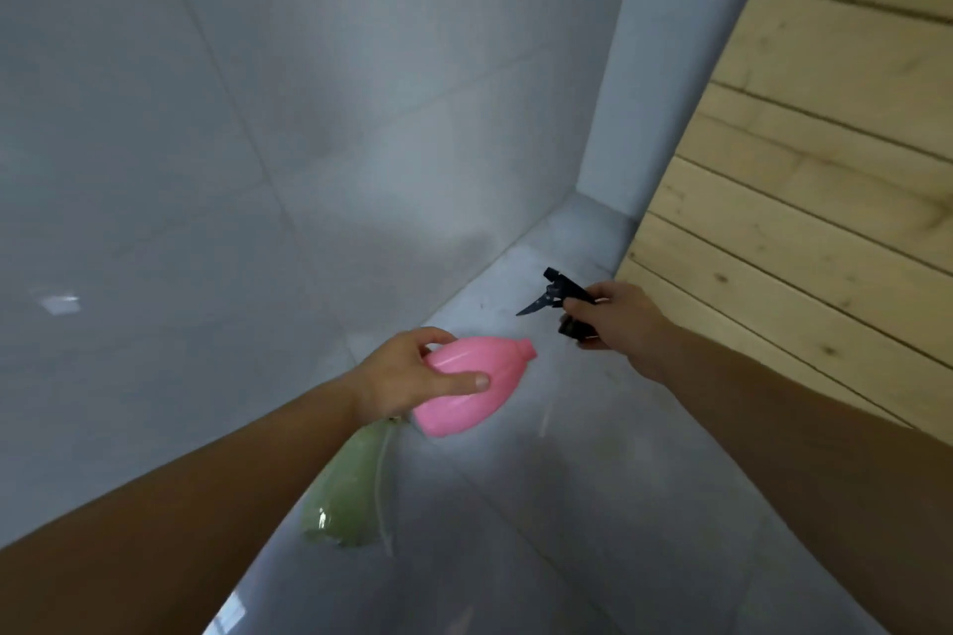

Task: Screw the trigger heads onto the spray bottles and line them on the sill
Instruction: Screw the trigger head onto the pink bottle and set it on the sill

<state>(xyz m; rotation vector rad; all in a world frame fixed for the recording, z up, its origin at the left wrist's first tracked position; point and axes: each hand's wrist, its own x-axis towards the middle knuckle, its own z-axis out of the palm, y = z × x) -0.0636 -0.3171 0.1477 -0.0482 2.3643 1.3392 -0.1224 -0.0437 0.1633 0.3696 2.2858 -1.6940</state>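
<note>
While left hand (407,376) clasps pink bottle (464,384) | right hand (619,325) pinches trigger head (559,297)

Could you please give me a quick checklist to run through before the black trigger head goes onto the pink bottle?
1. Left hand has a firm hold on the pink bottle: ok.
2. Right hand holds the trigger head: ok.
3. Bottle neck bare and pointed toward the head: ok, it faces the right hand.
4. Head lined up over the neck: not ok, they are apart and the bottle is tilted.
5. Dip tube on the head ready to enter the neck: cannot tell, too blurred.
6. Green bottle out of the way: ok, it is below the left hand.
</note>
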